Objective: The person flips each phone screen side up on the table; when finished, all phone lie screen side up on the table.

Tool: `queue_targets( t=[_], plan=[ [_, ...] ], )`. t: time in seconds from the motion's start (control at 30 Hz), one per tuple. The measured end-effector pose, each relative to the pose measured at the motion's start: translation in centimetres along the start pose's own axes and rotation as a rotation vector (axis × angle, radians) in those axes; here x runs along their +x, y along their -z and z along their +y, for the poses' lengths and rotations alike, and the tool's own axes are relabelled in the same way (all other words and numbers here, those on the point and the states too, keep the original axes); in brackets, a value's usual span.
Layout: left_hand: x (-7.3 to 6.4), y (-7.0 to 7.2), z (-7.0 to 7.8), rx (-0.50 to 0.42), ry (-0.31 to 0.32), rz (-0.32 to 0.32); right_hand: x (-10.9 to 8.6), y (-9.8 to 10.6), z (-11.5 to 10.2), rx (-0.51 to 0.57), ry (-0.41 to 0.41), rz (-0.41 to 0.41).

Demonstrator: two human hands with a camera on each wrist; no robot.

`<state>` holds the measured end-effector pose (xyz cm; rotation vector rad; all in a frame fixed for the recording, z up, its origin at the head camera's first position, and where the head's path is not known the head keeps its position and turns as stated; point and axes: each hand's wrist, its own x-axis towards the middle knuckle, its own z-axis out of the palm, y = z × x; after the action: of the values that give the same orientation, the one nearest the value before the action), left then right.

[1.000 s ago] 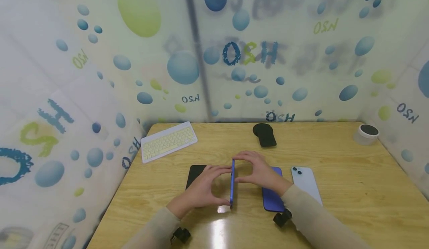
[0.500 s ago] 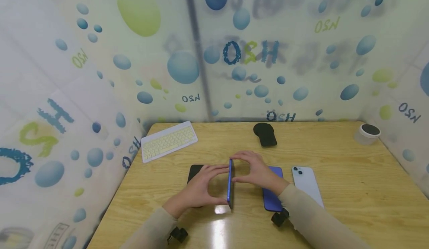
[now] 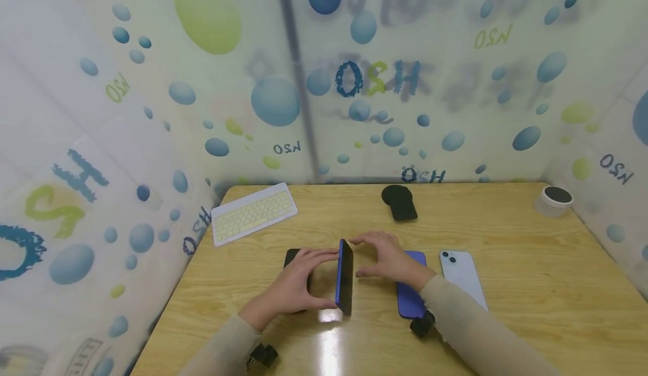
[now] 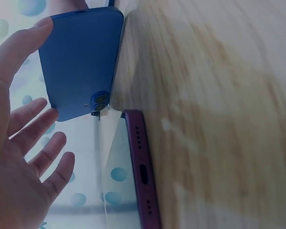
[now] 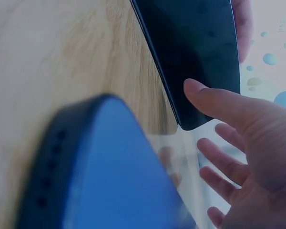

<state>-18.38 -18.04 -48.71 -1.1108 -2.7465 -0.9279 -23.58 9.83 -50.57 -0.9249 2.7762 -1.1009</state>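
Observation:
A blue smartphone (image 3: 345,277) stands on its long edge at the table's middle, tilted to the left. Its blue back (image 4: 81,57) with two lenses faces my left hand (image 3: 291,283); the dark screen (image 5: 195,43) faces right. My left hand holds it at its left edge, thumb at the near corner, fingertips at the far one. My right hand (image 3: 390,259) is just right of the screen, fingers spread and apart from it in the head view. Partly hidden beneath my left hand lies a dark-screened phone (image 3: 291,256) with a maroon edge (image 4: 144,174).
A violet-blue phone (image 3: 411,300) lies under my right wrist. Right of it is a light blue phone (image 3: 462,274). A white keyboard (image 3: 254,214), a black flat object with a round end (image 3: 400,202) and a white round container with a dark top (image 3: 554,201) sit farther back.
The held phone has shifted left and tilted, so its dark screen now shows. My right fingers have come away from it. My left hand has moved slightly left with the phone.

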Motion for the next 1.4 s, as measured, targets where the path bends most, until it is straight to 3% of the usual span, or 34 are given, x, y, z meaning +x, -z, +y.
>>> queue_targets(
  t=[0.53,0.9,1.17,1.4],
  plan=[
    [-0.9,0.1,-0.7,0.045,0.045,-0.007,0.2,-0.8,0.9,-0.041,-0.012,-0.042],
    [-1.0,-0.3,-0.7,0.154,0.116,-0.069,0.2,-0.3,1.1,-0.082,-0.01,-0.129],
    [-1.0,-0.8,-0.9,0.256,0.131,-0.117,0.2,-0.2,0.7,-0.08,-0.005,-0.146],
    [-0.8,-0.5,-0.9,0.27,0.127,-0.141,0.3,-0.3,0.7,-0.103,-0.024,-0.156]
  ],
)
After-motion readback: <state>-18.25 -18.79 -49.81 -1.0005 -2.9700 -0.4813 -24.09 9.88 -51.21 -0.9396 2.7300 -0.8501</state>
